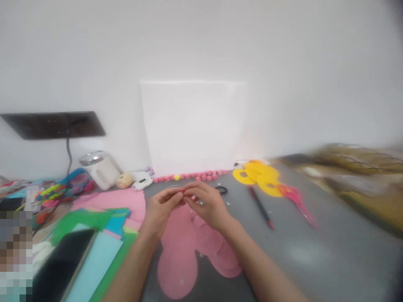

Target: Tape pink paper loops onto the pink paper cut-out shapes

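Note:
My left hand [163, 207] and my right hand [206, 201] meet over the desk, fingertips pinched together. Between them is a small red-pink piece [183, 191], mostly covered by the fingers and too blurred to name surely. Beneath the hands lie pink paper circles [178, 272], several of them overlapping. Just beyond the fingers runs a row of small pink balls [204, 176] with one yellow ball [176, 177] among them. A black ring [223, 190] lies close to my right hand's knuckles.
Yellow paper rings [261, 174], a dark pencil [261, 207] and pink scissors [299, 203] lie to the right. Coloured paper sheets [97, 256] and a black phone [61, 264] cover the left. A white board [195, 126] leans on the wall beside a white device [102, 170].

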Motion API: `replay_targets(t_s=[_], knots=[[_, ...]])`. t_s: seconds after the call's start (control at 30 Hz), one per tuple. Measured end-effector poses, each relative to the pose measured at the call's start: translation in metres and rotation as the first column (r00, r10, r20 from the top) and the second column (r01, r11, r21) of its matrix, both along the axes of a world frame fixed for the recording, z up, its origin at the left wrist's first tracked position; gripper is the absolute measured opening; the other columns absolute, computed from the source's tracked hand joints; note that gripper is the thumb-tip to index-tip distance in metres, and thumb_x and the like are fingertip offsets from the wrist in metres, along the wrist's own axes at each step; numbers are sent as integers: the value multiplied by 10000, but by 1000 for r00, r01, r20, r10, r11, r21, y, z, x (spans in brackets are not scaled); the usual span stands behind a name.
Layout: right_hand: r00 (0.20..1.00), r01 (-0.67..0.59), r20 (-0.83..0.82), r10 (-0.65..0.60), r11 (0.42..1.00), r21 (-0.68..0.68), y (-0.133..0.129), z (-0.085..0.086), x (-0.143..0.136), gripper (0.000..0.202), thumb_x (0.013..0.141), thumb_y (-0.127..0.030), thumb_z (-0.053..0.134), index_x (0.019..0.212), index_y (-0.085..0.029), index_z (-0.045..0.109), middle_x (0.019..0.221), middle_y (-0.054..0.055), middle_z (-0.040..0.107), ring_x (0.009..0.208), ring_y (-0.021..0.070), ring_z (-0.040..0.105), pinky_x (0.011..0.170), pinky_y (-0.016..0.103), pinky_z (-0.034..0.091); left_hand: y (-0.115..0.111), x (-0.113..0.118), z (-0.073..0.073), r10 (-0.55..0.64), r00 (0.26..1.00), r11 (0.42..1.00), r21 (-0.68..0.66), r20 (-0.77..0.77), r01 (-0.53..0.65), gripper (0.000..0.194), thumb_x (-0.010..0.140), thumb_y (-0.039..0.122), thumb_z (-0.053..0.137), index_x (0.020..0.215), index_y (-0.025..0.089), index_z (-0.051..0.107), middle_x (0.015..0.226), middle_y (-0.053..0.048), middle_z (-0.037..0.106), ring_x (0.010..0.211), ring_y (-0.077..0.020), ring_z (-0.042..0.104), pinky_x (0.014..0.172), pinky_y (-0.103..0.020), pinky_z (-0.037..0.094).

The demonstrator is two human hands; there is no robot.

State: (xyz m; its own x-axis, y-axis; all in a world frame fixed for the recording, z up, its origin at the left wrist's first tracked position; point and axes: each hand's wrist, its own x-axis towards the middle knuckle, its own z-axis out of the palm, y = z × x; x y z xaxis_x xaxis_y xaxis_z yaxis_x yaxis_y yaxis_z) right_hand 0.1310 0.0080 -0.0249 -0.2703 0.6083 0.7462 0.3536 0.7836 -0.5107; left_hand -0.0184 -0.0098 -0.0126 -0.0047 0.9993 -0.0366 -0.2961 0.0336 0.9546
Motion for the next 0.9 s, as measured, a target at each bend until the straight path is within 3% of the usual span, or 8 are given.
replay_targets(t_s=[0.2, 0.3, 0.37, 0.43, 0.5, 0.57, 0.77, 0.9], knots=[[990, -22, -137, 12, 997, -71, 6, -1, 3, 104, 824, -210, 544, 815, -202, 647, 863, 52, 681, 759, 143, 633, 575, 231, 526, -1, 1, 2, 68, 993, 998, 10, -95, -67, 282, 642, 337, 745, 855, 155, 712, 810, -79, 721, 742, -192, 650, 724, -326, 507], [977, 149, -127, -169, 977, -151, 20, -6, 19, 126, 826, -250, 545, 857, -198, 656, 836, 46, 691, 713, 147, 633, 601, 253, 517, -2, 3, 5, 132, 975, 991, 5, -178, -133, 306, 651, 368, 728, 861, 146, 706, 713, -74, 715, 683, -188, 646, 686, -314, 504], [928, 355, -43, -371, 912, -203, 32, -12, 36, 158, 821, -283, 552, 897, -190, 654, 813, 46, 692, 659, 152, 627, 618, 275, 502, -2, 3, 7, 168, 960, 985, 5, -223, -171, 291, 646, 360, 726, 840, 144, 708, 664, -66, 707, 625, -171, 622, 651, -298, 500], [818, 572, 93, -568, 786, -236, 43, -19, 54, 192, 815, -297, 554, 945, -186, 639, 797, 52, 692, 650, 170, 629, 629, 293, 481, -2, 3, 7, 185, 947, 982, 7, -263, -190, 273, 648, 347, 719, 835, 148, 710, 628, -55, 698, 575, -155, 592, 622, -287, 492], [732, 681, 220, -645, 683, -265, 53, -26, 69, 216, 802, -266, 561, 994, -185, 620, 831, 62, 698, 708, 190, 645, 638, 287, 462, -1, 3, 6, 190, 934, 981, 10, -303, -196, 271, 657, 345, 707, 847, 152, 711, 610, -48, 690, 553, -150, 571, 608, -286, 487], [700, 714, 278, -658, 629, -307, 60, -33, 78, 190, 788, -239, 568, 960, -184, 625, 824, 61, 700, 731, 195, 650, 646, 281, 454, -1, 2, 4, 198, 921, 979, 14, -336, -205, 272, 665, 349, 698, 859, 159, 711, 614, -47, 690, 550, -156, 567, 611, -295, 485], [760, 645, 239, -605, 655, -393, 72, -49, 81, 206, 759, -161, 571, 959, -159, 619, 825, 66, 697, 744, 179, 652, 690, 271, 467, 3, -4, -4, 314, 814, 948, 214, -489, -237, 146, 635, 202, 678, 771, 217, 729, 856, -66, 715, 783, -242, 620, 701, -320, 459], [772, 630, 235, -590, 665, -401, 75, -52, 80, 235, 747, -143, 576, 979, -149, 617, 845, 75, 697, 745, 180, 652, 707, 279, 470, 7, -7, -16, 346, 753, 927, 328, -560, -182, 246, 596, 85, 626, 741, 251, 734, 882, -61, 712, 896, -283, 598, 823, -358, 417]])
